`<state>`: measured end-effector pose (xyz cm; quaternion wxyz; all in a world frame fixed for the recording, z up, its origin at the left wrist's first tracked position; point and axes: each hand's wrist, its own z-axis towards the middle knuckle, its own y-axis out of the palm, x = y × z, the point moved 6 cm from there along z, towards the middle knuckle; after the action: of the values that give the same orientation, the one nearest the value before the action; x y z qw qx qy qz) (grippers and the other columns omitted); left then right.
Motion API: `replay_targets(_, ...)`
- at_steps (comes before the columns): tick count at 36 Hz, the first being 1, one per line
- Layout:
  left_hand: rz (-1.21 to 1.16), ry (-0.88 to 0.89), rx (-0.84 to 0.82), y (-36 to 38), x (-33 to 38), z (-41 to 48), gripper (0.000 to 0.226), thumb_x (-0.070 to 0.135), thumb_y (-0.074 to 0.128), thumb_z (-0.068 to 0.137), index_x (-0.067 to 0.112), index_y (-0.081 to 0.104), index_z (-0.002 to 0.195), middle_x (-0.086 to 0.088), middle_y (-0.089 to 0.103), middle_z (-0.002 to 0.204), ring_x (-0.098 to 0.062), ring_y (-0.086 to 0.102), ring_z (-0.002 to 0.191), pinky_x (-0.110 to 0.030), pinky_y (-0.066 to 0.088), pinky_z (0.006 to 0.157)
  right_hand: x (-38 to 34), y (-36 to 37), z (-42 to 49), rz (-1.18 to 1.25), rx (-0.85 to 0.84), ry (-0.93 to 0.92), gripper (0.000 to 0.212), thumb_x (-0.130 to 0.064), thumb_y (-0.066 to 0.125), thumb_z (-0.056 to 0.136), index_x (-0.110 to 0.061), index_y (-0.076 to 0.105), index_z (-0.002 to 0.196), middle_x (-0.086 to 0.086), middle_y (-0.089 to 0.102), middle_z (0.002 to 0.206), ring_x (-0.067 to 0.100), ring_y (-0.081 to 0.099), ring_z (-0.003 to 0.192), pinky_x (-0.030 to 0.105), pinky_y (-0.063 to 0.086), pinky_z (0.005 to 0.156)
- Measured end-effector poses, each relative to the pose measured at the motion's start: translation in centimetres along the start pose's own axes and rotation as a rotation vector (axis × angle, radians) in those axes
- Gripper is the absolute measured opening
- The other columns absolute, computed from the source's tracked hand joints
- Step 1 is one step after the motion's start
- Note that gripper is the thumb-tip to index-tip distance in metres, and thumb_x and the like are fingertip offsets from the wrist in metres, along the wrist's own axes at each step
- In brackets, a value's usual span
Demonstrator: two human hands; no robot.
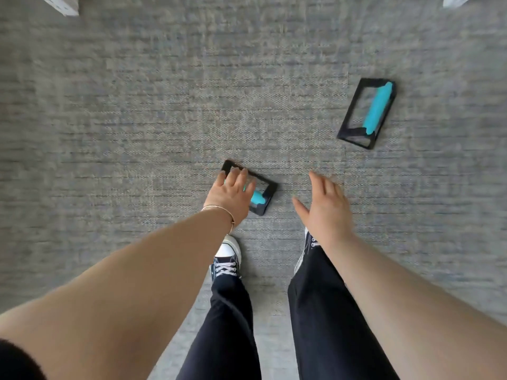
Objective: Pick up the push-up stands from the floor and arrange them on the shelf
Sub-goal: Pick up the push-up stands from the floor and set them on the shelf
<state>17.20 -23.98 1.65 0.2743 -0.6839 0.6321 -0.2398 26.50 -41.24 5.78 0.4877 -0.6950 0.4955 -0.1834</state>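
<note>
Black-framed push-up stand with turquoise foam grip (256, 197): left hand (233, 194) is spreading open over it, not gripping; right hand (323, 204) beside it is hanging open, empty – wrap the grip fully

Two push-up stands on the carpet (137, 119): the near stand (264, 192) lies just ahead of the person's left shoe (227, 259), partly under the left hand (233, 196); the far stand (366, 113) lies well apart, ahead and to the right. The right hand (326, 207) hangs between the two stands, above the right shoe (308, 245), touching neither.
</note>
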Motion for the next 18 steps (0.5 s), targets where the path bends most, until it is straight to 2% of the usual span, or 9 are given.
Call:
replay_targets(2,0.023,0.028,-0.020,2.6,0.4,2.5,0.067,0.020,0.040,0.092,0.016,0.007,0.150,-0.012,0.009,0.159,-0.031,0.006,0.145,-0.049,0.009,0.117,0.8,3.0,1.1,-0.010,-0.021,-0.002,0.070,-0.048,0.056,0.089,-0.010,0.035,0.144,0.015,0.054,0.135,0.033,0.051,0.121,0.045,0.047,0.091)
replay_targets(8,0.020,0.055,-0.019,8.1,0.7,7.4,0.069,0.030,0.047,0.089,0.019,0.015,0.149,-0.008,0.030,0.150,-0.030,0.025,0.138,-0.048,0.016,0.113,2.1,9.3,3.1,-0.036,-0.067,-0.044,0.069,-0.049,0.055,0.090,-0.010,0.035,0.144,0.014,0.054,0.133,0.031,0.050,0.120,0.044,0.045,0.092)
replay_targets(13,0.019,0.050,0.044,9.6,0.3,9.4,0.053,0.028,0.062,0.084,0.024,0.040,0.133,-0.001,0.053,0.124,-0.027,0.047,0.119,-0.047,0.025,0.110,2.9,12.1,4.0,-0.041,-0.084,-0.053,0.072,-0.051,0.053,0.090,-0.011,0.033,0.145,0.012,0.053,0.133,0.030,0.049,0.120,0.043,0.044,0.095)
replay_targets(16,0.010,0.074,0.078,9.2,0.1,9.7,0.042,0.032,0.065,0.083,0.025,0.048,0.121,0.000,0.057,0.114,-0.025,0.052,0.110,-0.040,0.033,0.101,3.2,12.3,4.3,-0.031,-0.094,-0.048,0.071,-0.051,0.054,0.089,-0.013,0.033,0.145,0.011,0.053,0.134,0.029,0.048,0.120,0.043,0.044,0.095)
replay_targets(18,-0.059,0.060,0.061,8.4,-0.1,9.3,0.042,0.040,0.061,0.086,0.023,0.046,0.121,-0.002,0.056,0.114,-0.026,0.054,0.107,-0.040,0.037,0.095,3.3,11.6,4.4,-0.012,-0.101,-0.038,0.071,-0.052,0.055,0.089,-0.014,0.032,0.145,0.010,0.052,0.135,0.028,0.048,0.121,0.042,0.044,0.097)
